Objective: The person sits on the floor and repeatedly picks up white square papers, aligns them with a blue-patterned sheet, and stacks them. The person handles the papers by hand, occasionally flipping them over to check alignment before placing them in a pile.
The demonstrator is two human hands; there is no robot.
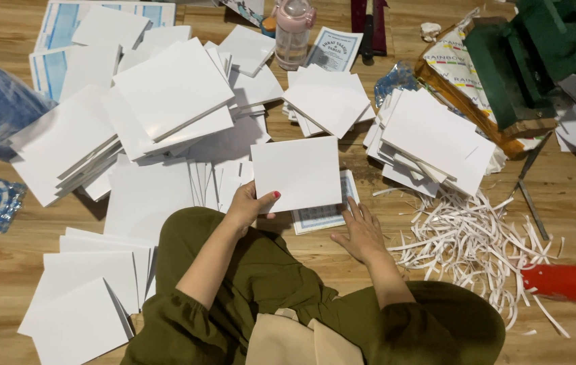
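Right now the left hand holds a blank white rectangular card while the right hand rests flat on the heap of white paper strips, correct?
Not quite. In the head view the right hand rests on the printed blue-patterned sheet, not the paper strips. The left hand does hold the blank white rectangular card.

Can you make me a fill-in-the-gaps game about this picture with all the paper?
1. The left hand holds a plain ____ rectangular card sheet by its lower left corner.
2. The right hand lies flat on a blue-patterned printed sheet, fingers ____.
3. The thin white paper strips lie in a heap on the wooden ____.

Missing words: white; spread; floor
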